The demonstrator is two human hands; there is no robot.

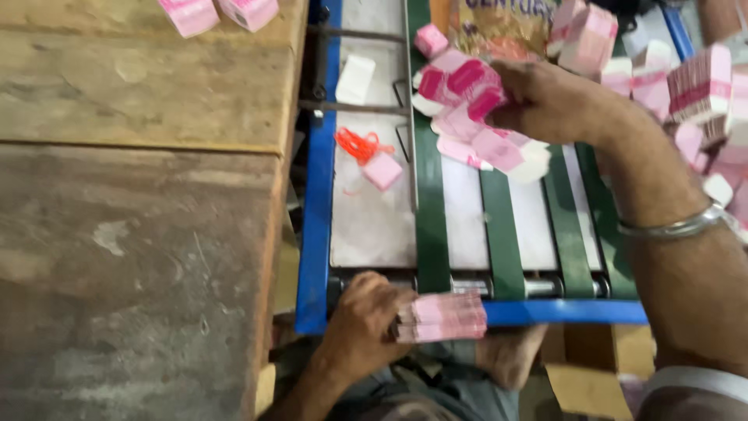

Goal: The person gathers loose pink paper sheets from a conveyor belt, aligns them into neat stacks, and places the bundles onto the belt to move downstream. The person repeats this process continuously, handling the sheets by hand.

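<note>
Left hand (362,327) grips a pink carton stack (441,317) at the conveyor's (315,234) near edge, right hand (545,97) clutches loose cartons (467,93) on the belt; keep edges squared when adding.

At twelve o'clock we see a printed bag (499,27) cut off by the top edge. Two pink packs (218,13) at eleven o'clock are cropped too. Our right hand (545,101) hides its fingertips among blurred pink packets (467,86). At three o'clock, the packet heap (705,93) smears past the frame.
</note>
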